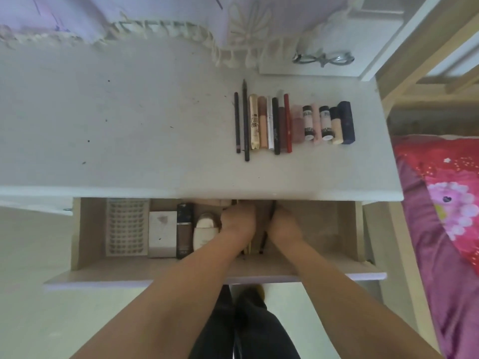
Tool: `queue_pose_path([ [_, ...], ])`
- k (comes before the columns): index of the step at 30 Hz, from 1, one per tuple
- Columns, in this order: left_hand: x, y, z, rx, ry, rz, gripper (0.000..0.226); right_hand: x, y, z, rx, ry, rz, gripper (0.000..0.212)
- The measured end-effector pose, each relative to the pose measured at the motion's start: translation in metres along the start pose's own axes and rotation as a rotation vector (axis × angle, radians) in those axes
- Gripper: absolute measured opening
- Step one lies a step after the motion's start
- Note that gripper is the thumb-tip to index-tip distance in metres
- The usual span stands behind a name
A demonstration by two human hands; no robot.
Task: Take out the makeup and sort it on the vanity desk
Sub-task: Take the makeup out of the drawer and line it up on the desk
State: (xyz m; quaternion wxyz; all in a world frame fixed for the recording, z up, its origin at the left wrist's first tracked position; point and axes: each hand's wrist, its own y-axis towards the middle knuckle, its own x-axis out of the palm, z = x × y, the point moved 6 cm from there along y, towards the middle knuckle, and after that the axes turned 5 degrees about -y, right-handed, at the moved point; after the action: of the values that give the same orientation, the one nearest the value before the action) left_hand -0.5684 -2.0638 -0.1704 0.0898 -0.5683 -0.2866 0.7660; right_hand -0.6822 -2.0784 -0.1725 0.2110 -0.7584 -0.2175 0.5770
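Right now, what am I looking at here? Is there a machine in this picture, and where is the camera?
There is no machine. A person wears a camera on the head, so this one picture looks down over their own two arms. Both hands, the left hand and the right hand, reach into an open drawer under the white desk. Their fingers are hidden under the desk edge, so I cannot tell what they hold; some thin sticks lie between the wrists. On the desk a row of makeup lies side by side: pencils, tubes and small bottles. Still in the drawer, to the left, are a sheet of false lashes, a white box, a dark bottle and a pale bottle. Glasses rest at the back.
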Motion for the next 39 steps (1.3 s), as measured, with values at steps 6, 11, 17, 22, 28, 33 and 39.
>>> queue_pose_path([
  [6,-0.019,-0.03,0.009,0.117,-0.337,-0.191,0.019,-0.035,-0.036,0.027,0.185,0.432,-0.296,0.021],
  [11,-0.076,-0.08,-0.021,0.243,-0.468,-0.528,0.016,-0.083,-0.086,-0.001,-0.105,0.207,-0.615,0.015],
  [17,-0.193,-0.042,-0.061,0.185,-0.598,-0.07,0.018,-0.182,-0.048,-0.108,-0.414,0.31,-0.101,0.008],
  [22,-0.221,0.022,-0.068,0.014,-0.477,0.163,0.026,-0.183,0.009,-0.19,-0.403,0.102,0.213,0.028],
  [28,-0.218,0.053,-0.059,-0.008,-0.227,0.158,0.036,-0.172,0.038,-0.199,-0.43,-0.357,0.471,0.031],
  [33,-0.212,0.044,-0.049,0.066,-0.232,0.171,0.032,-0.173,0.036,-0.184,-0.435,-0.439,0.424,0.027],
  [39,-0.169,-0.03,-0.058,0.25,-0.565,0.226,0.022,-0.175,-0.044,-0.137,-0.698,0.008,0.43,0.022],
])
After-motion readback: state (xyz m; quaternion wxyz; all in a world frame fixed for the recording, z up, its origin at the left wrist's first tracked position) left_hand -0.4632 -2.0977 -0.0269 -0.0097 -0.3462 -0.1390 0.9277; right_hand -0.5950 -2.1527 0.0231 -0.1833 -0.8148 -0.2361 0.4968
